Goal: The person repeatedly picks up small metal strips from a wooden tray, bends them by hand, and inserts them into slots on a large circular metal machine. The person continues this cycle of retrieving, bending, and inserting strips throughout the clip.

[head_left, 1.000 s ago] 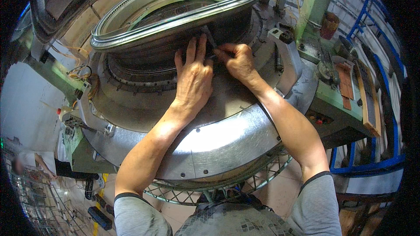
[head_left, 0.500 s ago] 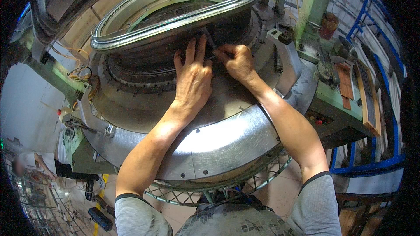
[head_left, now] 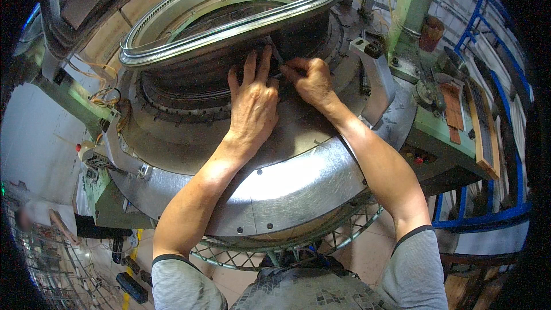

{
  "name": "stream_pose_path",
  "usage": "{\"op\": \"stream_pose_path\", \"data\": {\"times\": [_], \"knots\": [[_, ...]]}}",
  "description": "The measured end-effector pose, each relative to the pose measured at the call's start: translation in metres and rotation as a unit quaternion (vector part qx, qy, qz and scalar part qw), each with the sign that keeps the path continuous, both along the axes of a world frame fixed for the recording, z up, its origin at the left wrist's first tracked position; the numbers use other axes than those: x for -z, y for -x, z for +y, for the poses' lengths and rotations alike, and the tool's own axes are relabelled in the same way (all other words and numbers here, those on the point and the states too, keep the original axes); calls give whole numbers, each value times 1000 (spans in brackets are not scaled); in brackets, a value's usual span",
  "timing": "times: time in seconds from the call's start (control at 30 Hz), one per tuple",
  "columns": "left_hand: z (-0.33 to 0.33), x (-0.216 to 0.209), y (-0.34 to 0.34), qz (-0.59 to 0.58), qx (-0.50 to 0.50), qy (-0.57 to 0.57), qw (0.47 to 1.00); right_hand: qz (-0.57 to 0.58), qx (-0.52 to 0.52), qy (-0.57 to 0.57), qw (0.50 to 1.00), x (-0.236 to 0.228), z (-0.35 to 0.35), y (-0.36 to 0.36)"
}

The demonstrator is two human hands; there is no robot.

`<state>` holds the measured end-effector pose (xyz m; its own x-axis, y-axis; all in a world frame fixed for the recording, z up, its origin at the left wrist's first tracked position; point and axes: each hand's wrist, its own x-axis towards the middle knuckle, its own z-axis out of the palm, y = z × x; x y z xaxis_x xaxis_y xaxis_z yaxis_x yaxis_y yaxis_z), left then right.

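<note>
A large metal ring (head_left: 229, 35) with a shiny grooved rim stands tilted over the round steel table. Its dark side wall (head_left: 201, 64) faces me. Against this wall, fingers stretched and spread, rests my left hand (head_left: 253, 100). Just to its right, my right hand (head_left: 310, 80) is closed in a pinch, thumb and forefinger together. A thin pale strip (head_left: 273, 50) runs down the dark wall between my hands, and its lower end meets the right fingertips. What lies inside the pinch is mostly hidden.
Around the ring spreads the steel table (head_left: 275, 186) with a bright outer band. Curved metal brackets (head_left: 376, 83) flank it at right and left. A green column (head_left: 414, 6) rises at the back right, near a blue rack (head_left: 511, 215). Another person's arm (head_left: 63, 227) shows at lower left.
Both of my hands and the ring stay practically where they were. At the far lower left, the other person's arm has shifted slightly.
</note>
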<state>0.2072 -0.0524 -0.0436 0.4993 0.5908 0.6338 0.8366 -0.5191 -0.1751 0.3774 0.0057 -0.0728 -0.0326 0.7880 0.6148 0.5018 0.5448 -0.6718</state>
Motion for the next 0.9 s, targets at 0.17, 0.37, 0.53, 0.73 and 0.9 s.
{"op": "stream_pose_path", "data": {"times": [0.17, 0.37, 0.53, 0.73, 0.9], "knots": [[3, 0, 0, 8, -2, -14, 1000, 1, 0, -8, 1000, 1, 2, 0], [3, 0, 1, -3, 8, -8, 1000, -7, 5, -17, 1000, 1, 3, 0], [3, 0, 0, -1, 5, -8, 1000, -10, 7, -27, 1000, 0, 2, 0], [4, 0, 0, 4, -1, -8, 1000, -16, 14, -13, 1000, -2, 0, 0], [4, -2, 1, 31, -19, -5, 999, -12, 10, 9, 1000, -5, -3, 0]]}}
